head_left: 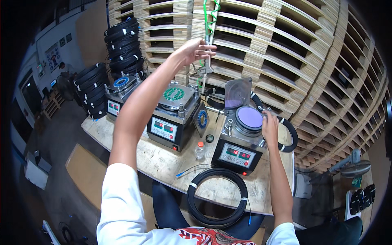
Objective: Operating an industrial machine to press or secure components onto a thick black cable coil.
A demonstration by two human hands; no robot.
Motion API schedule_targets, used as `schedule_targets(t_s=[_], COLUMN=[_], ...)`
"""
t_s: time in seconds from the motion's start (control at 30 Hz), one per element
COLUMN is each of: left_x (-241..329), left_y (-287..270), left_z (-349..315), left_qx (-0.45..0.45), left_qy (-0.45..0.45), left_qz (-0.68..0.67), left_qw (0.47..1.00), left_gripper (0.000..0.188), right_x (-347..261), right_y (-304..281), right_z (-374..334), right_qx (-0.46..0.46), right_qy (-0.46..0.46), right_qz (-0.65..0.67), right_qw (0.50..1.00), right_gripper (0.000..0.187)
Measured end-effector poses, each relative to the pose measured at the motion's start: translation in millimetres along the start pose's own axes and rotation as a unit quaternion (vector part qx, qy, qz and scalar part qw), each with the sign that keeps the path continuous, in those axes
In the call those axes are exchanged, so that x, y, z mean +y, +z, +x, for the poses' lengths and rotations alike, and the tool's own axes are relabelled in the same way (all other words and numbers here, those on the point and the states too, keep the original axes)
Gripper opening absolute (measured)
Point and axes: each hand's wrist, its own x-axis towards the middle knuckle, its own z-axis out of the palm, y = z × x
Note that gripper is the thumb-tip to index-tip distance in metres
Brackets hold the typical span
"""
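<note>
My left hand is raised at the upper middle, its fingers stretched across an air blow gun that hangs from a green coiled hose. The fingers look apart rather than wrapped round it. My right hand is at the right corner of a polishing machine, with bent fingers beside the round purple polishing pad. Whatever those fingers grip is hidden. Behind the pad, the machine's clear lid stands raised. A black coil of cable lies at the table's front edge, partly over my lap.
Two more polishing machines stand to the left. A small orange-capped bottle and a round black-rimmed piece sit between machines on the wooden table. Cable coils are stacked behind; wooden pallets rise at the back.
</note>
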Motion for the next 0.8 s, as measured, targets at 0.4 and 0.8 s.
schedule_targets(t_s=[0.4,0.8], left_x=[-106.4,-104.9], left_y=[-52.1,-10.4], left_z=[158.5,13.3], left_qx=[0.063,0.006], left_qy=[-0.088,-0.081], left_qz=[-0.143,0.062], left_qw=[0.984,0.995], left_gripper=[0.046,0.060], right_x=[2.7,21.9], right_y=[1.6,11.9], right_z=[-1.5,-6.0], right_qx=[-0.031,-0.039], right_qy=[0.041,0.041], right_qz=[-0.055,-0.060], right_qw=[0.997,0.997], right_gripper=[0.033,0.036])
